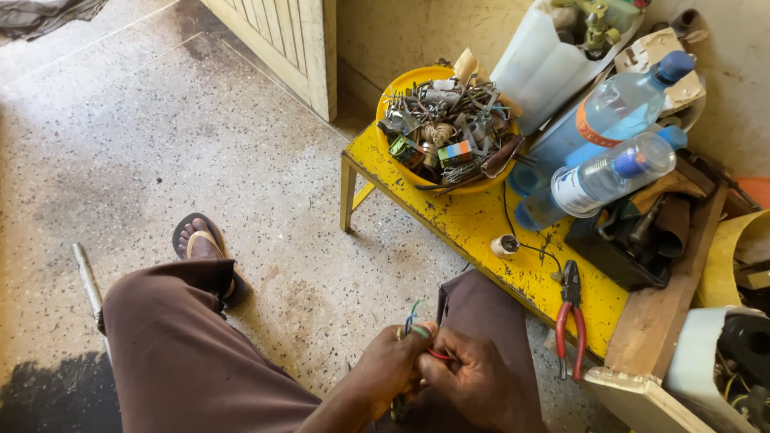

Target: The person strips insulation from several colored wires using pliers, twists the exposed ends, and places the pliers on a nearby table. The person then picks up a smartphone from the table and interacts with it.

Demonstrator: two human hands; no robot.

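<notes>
My left hand (389, 365) grips a small bundle of thin wires (412, 317) whose green, blue and pale ends stick up above the fingers. My right hand (473, 377) is closed against it from the right and pinches a red wire (438, 354) between thumb and finger. Both hands are low in the view, between my knees in brown trousers, above the speckled floor.
A yellow bench (473, 228) stands to the right with a yellow bowl (397, 88) of metal scraps, red-handled pliers (571, 317), a small white part (504, 245) on a black cord, two plastic bottles (618, 168) and a white jug (537, 68). My sandalled foot (200, 244) rests left.
</notes>
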